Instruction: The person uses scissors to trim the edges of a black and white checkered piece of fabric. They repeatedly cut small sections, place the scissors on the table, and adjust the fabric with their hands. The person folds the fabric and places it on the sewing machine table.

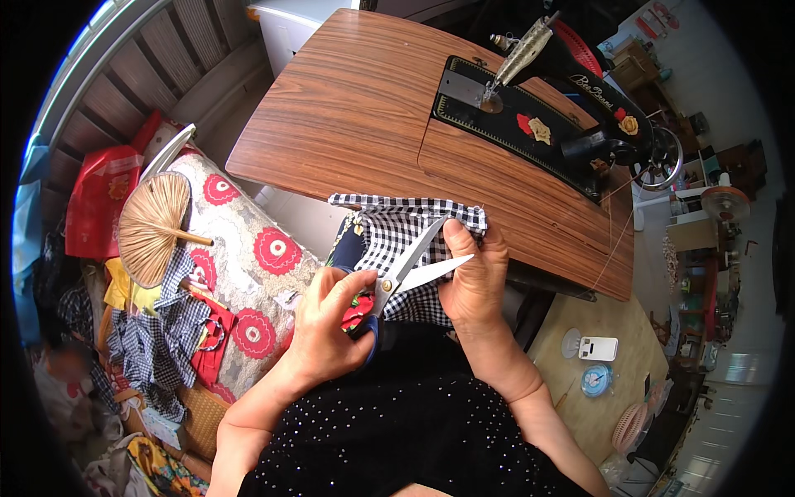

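My left hand [329, 323] grips a pair of scissors [388, 284] by blue handles, its blades spread apart and pointing up and to the right. Between the fingers of my right hand [475, 267] is the edge of a black-and-white gingham cloth [410, 217]. One blade lies over the cloth with its tip near my right thumb; the other blade's tip is close to the base of that thumb. The cloth hangs over my lap at the table's near edge. Below it, a dark floral fabric [348, 242] shows in part.
A wood-grain sewing table [335, 112] carries a black sewing machine [596, 99] with a handwheel. To the left are a floral cushion [248, 261], a palm-leaf fan [158, 227] and gingham scraps [155, 335]. A phone [598, 348] lies at the lower right on another surface.
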{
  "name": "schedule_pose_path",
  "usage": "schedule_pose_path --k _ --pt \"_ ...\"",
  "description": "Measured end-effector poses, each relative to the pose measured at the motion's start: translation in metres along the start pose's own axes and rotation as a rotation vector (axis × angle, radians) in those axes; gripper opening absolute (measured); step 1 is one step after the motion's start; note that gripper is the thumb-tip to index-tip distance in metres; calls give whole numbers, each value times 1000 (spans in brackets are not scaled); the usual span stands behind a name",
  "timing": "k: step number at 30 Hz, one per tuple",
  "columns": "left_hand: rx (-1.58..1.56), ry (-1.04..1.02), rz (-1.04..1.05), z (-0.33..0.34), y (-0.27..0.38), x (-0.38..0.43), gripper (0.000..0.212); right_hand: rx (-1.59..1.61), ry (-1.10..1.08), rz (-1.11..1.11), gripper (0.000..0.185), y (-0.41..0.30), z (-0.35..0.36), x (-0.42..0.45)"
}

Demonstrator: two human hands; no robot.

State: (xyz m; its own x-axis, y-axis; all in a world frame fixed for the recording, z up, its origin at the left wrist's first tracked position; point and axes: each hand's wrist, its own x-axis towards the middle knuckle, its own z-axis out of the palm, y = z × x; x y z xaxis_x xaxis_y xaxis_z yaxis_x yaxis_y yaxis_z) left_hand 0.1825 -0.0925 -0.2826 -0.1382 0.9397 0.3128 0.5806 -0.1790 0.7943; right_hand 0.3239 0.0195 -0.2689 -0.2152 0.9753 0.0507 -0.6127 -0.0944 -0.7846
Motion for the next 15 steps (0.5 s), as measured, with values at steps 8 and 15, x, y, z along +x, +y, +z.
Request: schedule_pose_path --k 8,15 --pt "71 94 24 12 -5 -3 63 55 -12 98 21 -2 4 -1" --pt "60 115 74 16 -8 -2 59 67 -28 92 20 -4 7 -2"
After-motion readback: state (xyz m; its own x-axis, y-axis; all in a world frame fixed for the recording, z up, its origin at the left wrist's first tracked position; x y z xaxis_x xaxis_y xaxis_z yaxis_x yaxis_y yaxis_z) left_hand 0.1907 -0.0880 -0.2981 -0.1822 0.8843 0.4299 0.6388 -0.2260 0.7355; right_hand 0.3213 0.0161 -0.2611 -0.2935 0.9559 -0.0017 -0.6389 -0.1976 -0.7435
